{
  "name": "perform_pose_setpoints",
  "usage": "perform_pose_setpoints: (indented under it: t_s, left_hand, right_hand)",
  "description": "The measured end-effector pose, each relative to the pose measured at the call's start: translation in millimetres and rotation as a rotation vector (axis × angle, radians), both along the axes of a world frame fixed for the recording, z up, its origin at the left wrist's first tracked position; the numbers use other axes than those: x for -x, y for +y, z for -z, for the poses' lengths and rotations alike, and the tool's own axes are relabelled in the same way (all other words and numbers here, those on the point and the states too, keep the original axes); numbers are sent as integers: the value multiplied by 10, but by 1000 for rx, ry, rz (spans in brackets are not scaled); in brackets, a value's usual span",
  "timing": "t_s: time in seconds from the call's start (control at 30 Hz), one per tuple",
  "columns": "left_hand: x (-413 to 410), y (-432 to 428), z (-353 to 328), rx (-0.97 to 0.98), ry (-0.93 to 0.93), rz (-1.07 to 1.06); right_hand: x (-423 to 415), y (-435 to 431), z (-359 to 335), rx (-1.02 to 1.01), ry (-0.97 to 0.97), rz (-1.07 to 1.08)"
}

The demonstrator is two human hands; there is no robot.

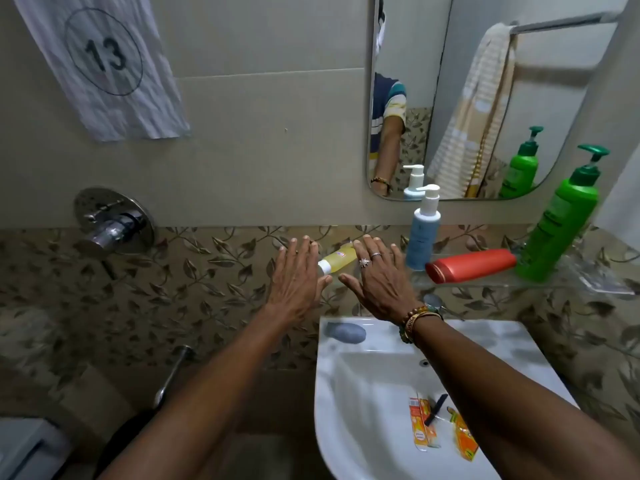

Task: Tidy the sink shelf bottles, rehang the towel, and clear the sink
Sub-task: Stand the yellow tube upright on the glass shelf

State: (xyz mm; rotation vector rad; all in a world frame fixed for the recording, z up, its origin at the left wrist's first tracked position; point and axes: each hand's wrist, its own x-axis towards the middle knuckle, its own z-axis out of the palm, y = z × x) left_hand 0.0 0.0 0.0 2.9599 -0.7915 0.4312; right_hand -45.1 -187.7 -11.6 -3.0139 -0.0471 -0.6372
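A small yellow bottle (337,260) with a white cap lies on its side at the left end of the glass shelf (485,282). My left hand (298,277) and my right hand (379,277) are spread flat on either side of it, fingers apart, neither gripping it. To the right stand a blue pump bottle (422,233) and a tall green pump bottle (557,230); a red bottle (471,265) lies on its side between them. A striped towel (474,112) shows in the mirror, draped over a rail. Orange wrappers (443,427) and a dark small item lie in the white sink (346,393).
A grey soap bar (345,332) rests on the sink's back left rim. A chrome shower mixer (112,223) sits on the wall at left, above a spout (173,375). A paper marked 13 (104,64) hangs on the wall. The mirror (450,98) is above the shelf.
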Motion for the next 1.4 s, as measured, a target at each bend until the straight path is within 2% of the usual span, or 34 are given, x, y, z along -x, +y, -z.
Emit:
perform_pose_setpoints:
  t_s: [0.27, 0.47, 0.63, 0.77, 0.9, 1.17, 1.3, 1.4]
  left_hand:
    - [-344, -122, -16, 85, -51, 112]
    - [-545, -176, -122, 81, 23, 129]
    - [-590, -213, -121, 90, 81, 166]
    - [-575, -216, -118, 126, 169, 136]
    - [-606, -218, -147, 235, 280, 92]
    - [-696, -268, -212, 405, 498, -62]
    - [-695, -243, -241, 520, 588, -48]
    - [-638, -254, -251, 576, 673, 0]
  right_hand:
    - [-168, -70, -31, -2, 4, 61]
    - [-251, 17, -147, -57, 7, 127]
    - [-279, 85, -116, -39, 92, 179]
    - [-341, 126, -83, -53, 134, 146]
    - [-394, 145, -112, -152, 136, 74]
    - [-521, 84, -134, -684, 57, 107]
    - [-573, 66, -178, -1158, -20, 92]
    - [-589, 68, -222, -1442, 15, 40]
